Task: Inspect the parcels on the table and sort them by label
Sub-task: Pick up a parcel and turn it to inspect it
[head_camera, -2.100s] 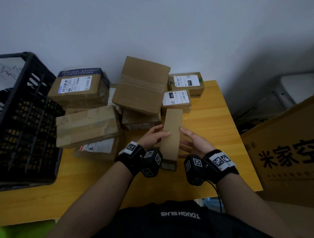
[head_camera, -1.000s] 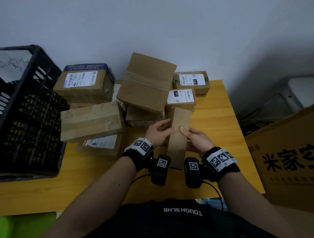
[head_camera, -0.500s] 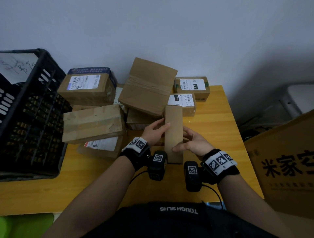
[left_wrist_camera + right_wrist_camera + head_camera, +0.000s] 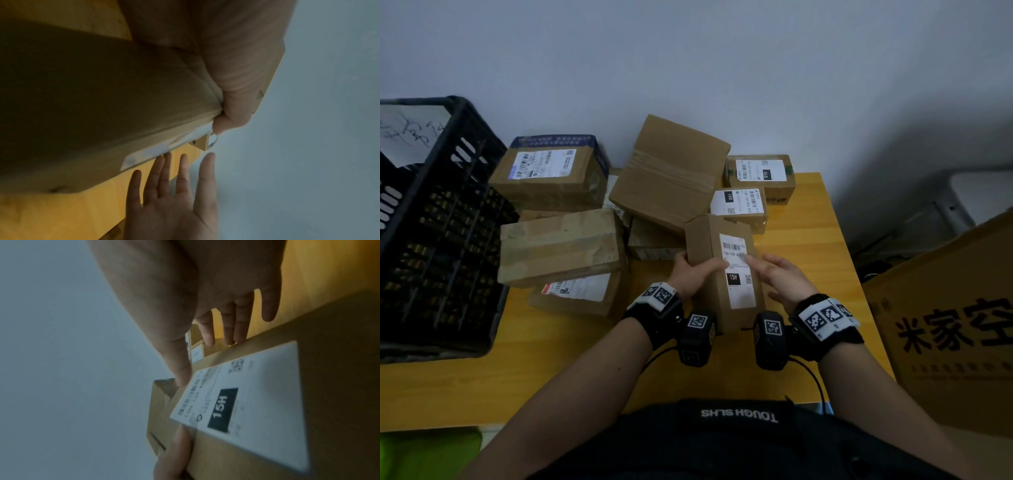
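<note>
The narrow parcel [image 4: 722,270] is held above the yellow table [image 4: 571,356], in front of the person, with its white label [image 4: 738,274] turned up; a black patch reading "15H" is printed on that label. The parcel is gripped along its left edge by the left hand [image 4: 690,274], whose thumb is laid across the top face and reaches the edge of the label. The right hand [image 4: 779,279] is kept at the right side of the parcel with its fingers straight and spread; its thumb tip is pressed on the label, while the other fingertips [image 4: 236,335] are seen at the parcel's right edge. Nothing is grasped by this hand.

Just behind the held parcel a small box marked "150" [image 4: 739,207] is found, and behind that a box marked "010" [image 4: 760,176]. To the left, a large unlabelled box [image 4: 671,174] is propped at a tilt on a lower box. Further left a taped box [image 4: 560,246] is stacked on a flat labelled parcel [image 4: 578,294], with a blue-edged labelled box [image 4: 548,174] behind them. A black plastic crate [image 4: 431,233] is stood at the table's left end. A large yellow carton [image 4: 945,332] with black printed characters is seen beside the table on the right.
</note>
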